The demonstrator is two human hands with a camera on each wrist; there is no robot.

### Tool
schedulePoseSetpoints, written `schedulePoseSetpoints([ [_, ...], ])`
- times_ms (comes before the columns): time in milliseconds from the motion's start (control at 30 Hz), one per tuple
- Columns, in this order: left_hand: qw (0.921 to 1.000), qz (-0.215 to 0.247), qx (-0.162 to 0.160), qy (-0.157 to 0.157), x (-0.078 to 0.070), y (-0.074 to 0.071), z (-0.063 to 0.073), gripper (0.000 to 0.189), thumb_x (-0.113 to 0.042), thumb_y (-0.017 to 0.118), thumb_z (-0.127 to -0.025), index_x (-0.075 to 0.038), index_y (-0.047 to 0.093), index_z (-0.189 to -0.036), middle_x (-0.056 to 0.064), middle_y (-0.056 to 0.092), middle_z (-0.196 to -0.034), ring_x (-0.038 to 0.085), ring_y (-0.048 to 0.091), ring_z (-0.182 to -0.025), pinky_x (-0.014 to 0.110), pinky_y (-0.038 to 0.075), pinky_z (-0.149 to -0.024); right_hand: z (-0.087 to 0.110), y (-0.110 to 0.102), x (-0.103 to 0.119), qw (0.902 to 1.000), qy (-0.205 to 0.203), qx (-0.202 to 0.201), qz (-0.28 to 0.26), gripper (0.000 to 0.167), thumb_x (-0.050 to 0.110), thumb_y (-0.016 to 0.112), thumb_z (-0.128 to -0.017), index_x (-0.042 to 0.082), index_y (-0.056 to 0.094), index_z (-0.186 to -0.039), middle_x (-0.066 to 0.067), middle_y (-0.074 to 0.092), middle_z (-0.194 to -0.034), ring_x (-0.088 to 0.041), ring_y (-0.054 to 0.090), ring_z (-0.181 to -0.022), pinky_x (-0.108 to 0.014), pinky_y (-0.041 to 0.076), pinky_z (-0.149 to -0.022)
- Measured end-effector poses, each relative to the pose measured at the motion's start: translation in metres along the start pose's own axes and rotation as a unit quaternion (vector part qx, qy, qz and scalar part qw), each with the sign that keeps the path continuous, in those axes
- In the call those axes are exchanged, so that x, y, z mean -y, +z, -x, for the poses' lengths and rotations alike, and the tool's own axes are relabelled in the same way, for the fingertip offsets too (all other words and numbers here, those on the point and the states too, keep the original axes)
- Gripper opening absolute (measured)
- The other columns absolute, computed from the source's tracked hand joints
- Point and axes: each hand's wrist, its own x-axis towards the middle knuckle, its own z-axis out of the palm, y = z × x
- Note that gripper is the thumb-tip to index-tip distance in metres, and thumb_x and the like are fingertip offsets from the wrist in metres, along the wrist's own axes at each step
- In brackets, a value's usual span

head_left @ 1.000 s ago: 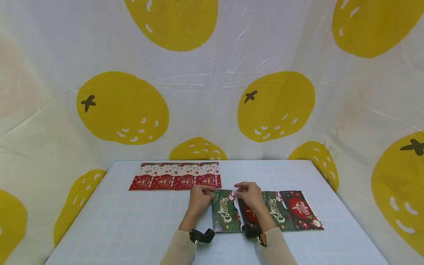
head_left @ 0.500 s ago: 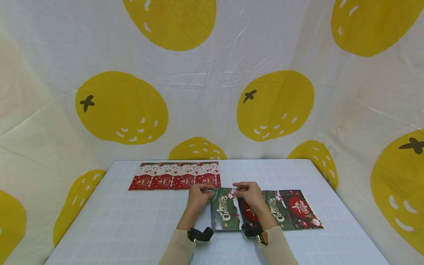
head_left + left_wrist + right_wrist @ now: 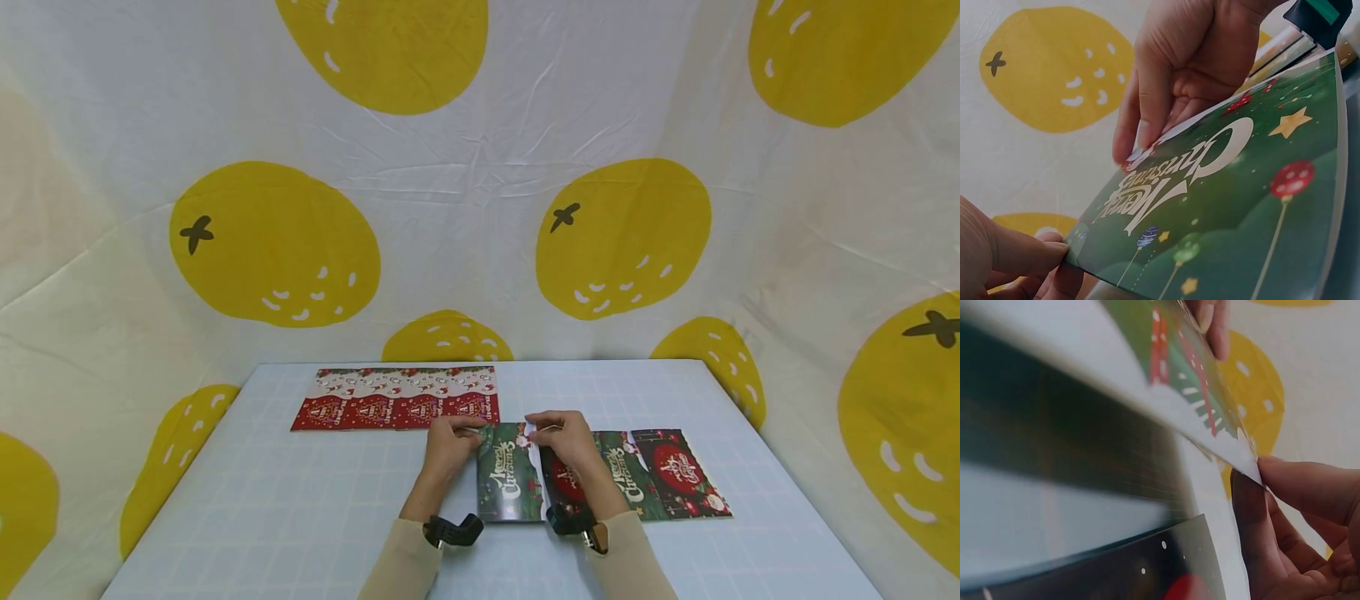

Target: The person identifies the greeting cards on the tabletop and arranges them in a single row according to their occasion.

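I have both grips on one green card (image 3: 510, 475), lower middle of the head frame. The left grip (image 3: 448, 450) pinches its upper left corner and the right grip (image 3: 567, 442) its upper right corner, thumb against fingers. My right wrist view shows a gap under the card, so at least that side is off the counter (image 3: 300, 517).

I judge the step in hand to be placing or squaring this card at the left end of the lower row. As I read it, the next move calls for bringing both corners down evenly, without nudging the half-hidden dark card (image 3: 561, 482) just to its right, and loosening the pinches only once the card lies flat.

On writing, the held card says "Merry Christmas" in pale letters, upside down in my left wrist view. The second green card (image 3: 626, 471), right of centre, seems to carry the same design. The far-right dark card (image 3: 681, 473) has pale lettering on a red disc, too small for me to read surely. The red cards (image 3: 401, 411), upper left on the counter, repeat one design, also too small to read fully. I can make out no brand.
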Motion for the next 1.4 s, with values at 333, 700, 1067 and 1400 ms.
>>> schedulePoseSetpoints([
  [333, 0.9995, 0.004, 0.021, 0.021, 0.002, 0.001, 0.000, 0.027, 0.011, 0.072, -0.089, -0.005, 0.081, -0.109, 0.008, 0.075, -0.110, 0.017, 0.066, -0.088, 0.029, 0.056, -0.075, 0.000, -0.002, 0.003, 0.9992, 0.021, -0.028, -0.017, 0.028, -0.003, 0.075, -0.092, -0.001, 0.077, -0.119, -0.016, 0.075, -0.114, -0.024, 0.071, -0.094, -0.049, 0.056, -0.093],
  [700, 0.9939, -0.002, 0.108, 0.022, 0.004, 0.001, 0.000, 0.026, 0.011, 0.075, -0.087, -0.005, 0.079, -0.107, 0.006, 0.075, -0.107, 0.018, 0.069, -0.087, 0.032, 0.058, -0.079, -0.003, -0.014, 0.000, 0.9922, 0.026, -0.112, -0.047, 0.027, -0.002, 0.074, -0.093, -0.001, 0.077, -0.120, -0.019, 0.067, -0.112, -0.019, 0.068, -0.090, -0.037, 0.058, -0.082],
  [1067, 0.9854, -0.026, 0.167, 0.023, 0.002, 0.002, 0.003, 0.025, 0.010, 0.076, -0.089, -0.007, 0.080, -0.107, 0.007, 0.075, -0.114, 0.018, 0.069, -0.088, 0.033, 0.059, -0.078, -0.004, -0.027, 0.001, 0.9817, 0.046, -0.176, -0.056, 0.030, 0.003, 0.074, -0.095, 0.001, 0.075, -0.125, -0.021, 0.067, -0.119, -0.019, 0.067, -0.091, -0.035, 0.052, -0.073],
  [1400, 0.9856, -0.024, 0.167, 0.001, 0.002, 0.003, 0.000, 0.027, 0.012, 0.075, -0.087, -0.008, 0.082, -0.103, 0.004, 0.074, -0.108, 0.018, 0.067, -0.083, 0.029, 0.058, -0.073, -0.004, -0.029, -0.001, 0.9773, 0.050, -0.195, -0.064, 0.030, 0.003, 0.075, -0.095, 0.003, 0.076, -0.124, -0.019, 0.069, -0.123, -0.019, 0.066, -0.092, -0.034, 0.052, -0.073],
])
